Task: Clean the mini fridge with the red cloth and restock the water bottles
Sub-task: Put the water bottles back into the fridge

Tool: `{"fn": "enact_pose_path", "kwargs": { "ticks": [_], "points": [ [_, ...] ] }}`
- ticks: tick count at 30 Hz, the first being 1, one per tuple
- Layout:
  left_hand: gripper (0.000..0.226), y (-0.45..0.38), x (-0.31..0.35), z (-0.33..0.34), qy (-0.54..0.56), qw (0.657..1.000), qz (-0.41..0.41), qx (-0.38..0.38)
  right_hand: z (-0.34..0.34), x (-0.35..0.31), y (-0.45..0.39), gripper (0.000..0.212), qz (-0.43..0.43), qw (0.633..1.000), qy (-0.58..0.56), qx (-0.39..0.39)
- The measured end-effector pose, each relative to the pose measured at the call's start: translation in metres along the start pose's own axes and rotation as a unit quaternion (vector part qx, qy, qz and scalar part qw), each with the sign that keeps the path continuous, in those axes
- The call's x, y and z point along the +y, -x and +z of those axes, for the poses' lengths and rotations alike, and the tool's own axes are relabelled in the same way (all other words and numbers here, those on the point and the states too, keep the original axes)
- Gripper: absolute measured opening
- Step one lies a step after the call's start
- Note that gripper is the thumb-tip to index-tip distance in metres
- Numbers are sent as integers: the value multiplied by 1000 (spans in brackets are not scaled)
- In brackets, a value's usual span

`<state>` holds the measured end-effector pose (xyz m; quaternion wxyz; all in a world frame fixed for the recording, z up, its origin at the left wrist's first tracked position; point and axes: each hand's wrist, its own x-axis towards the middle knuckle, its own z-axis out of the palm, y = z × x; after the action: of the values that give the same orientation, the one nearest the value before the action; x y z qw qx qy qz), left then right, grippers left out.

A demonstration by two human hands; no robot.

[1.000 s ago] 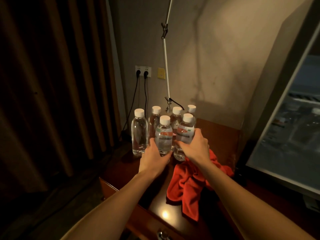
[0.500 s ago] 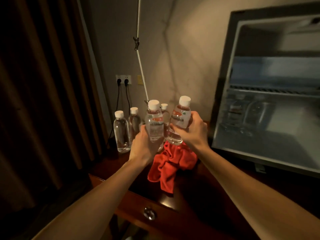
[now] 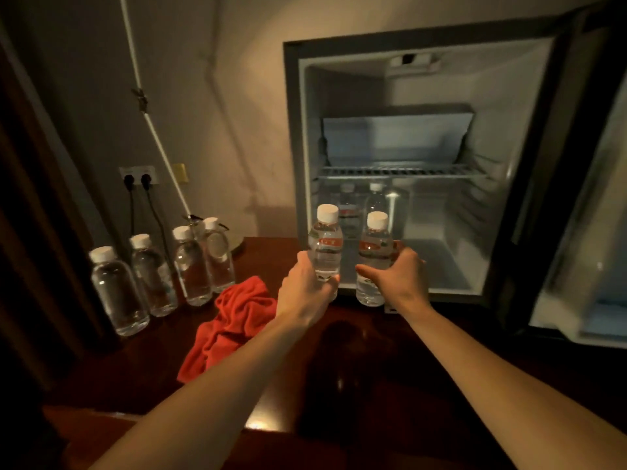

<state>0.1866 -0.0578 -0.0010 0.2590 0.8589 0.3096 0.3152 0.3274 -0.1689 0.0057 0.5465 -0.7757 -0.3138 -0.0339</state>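
Two clear plastic water bottles with white caps are being held up in front of the small grey mini fridge (image 3: 424,56), whose door (image 3: 583,205) is standing wide open on the right side of it. The left hand (image 3: 305,293) is gripping the left held bottle (image 3: 325,245) around its lower half, fingers curled round it. The right hand (image 3: 398,278) is gripping the right held bottle (image 3: 375,256) around its middle, with the thumb reaching across the front. Both held bottles are standing upright, side by side but not touching, just before the fridge's open front.

Inside the fridge, under the wire shelf (image 3: 400,172), two more bottles (image 3: 349,206) are standing near the back wall. A pale blue box part (image 3: 397,139) is sitting above the wire shelf.

Four clear water bottles (image 3: 159,266) with white caps are standing in a slanted row on the dark red-brown wooden counter (image 3: 339,361), well to the left of the fridge. The crumpled red cloth (image 3: 230,327) is lying on the counter to the left of the fridge, between the row of four and the left hand, partly hidden by the left arm.

Behind the row, further left of the fridge, a white wall socket (image 3: 137,173) is holding two black plugs, and a thin white pole (image 3: 149,110) is leaning across the wall.
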Motion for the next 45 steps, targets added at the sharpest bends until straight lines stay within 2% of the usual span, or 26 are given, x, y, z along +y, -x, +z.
{"fn": "enact_pose_path", "kwargs": {
  "ticks": [5,9,12,14,17,19,20,23,28,31,32,34,37,39,41,45],
  "points": [
    [44,-31,12,51,16,1000,18,-16,-6,34,-36,48,39,999,-37,6],
    [58,-61,5,77,20,999,-7,-35,6,44,-65,42,36,998,-49,17],
    [75,-79,-2,87,37,998,-39,-32,14,36,-82,31,18,999,-7,-40],
    [82,-91,-7,93,52,996,-59,-27,20,33,-90,21,-25,996,-50,-67],
    [75,-108,-7,96,45,996,-73,-21,32,32,-99,32,-89,988,-115,-49],
    [69,-120,-6,100,33,996,-83,-27,42,38,-107,19,-106,986,-126,-38],
    [68,-126,-7,102,32,995,-90,-32,48,44,-114,12,-110,985,-126,-37],
    [63,-138,-10,110,30,994,-94,-46,57,55,-127,22,-104,987,-121,-26],
    [55,-140,-14,113,53,992,-108,-44,56,53,-126,17,-140,980,-136,-29],
    [60,-130,-16,106,9,992,-102,-68,56,61,-112,32,-114,985,-117,-59],
    [63,-123,-16,102,-7,993,-94,-76,55,63,-105,40,-92,987,-107,-74],
    [68,-104,-17,91,-11,993,-71,-91,53,67,-89,49,-20,995,-8,-100],
    [52,-73,-19,73,-73,989,-24,-125,49,64,-66,47,28,970,200,-133],
    [44,-55,-18,60,-141,981,2,-134,43,57,-45,58,-2,945,279,-167],
    [48,-36,-19,45,-208,969,42,-129,37,50,-23,71,-49,921,336,-191],
    [57,0,-35,15,-267,954,90,-104,33,28,21,76,-107,889,394,-210]
  ]
}}
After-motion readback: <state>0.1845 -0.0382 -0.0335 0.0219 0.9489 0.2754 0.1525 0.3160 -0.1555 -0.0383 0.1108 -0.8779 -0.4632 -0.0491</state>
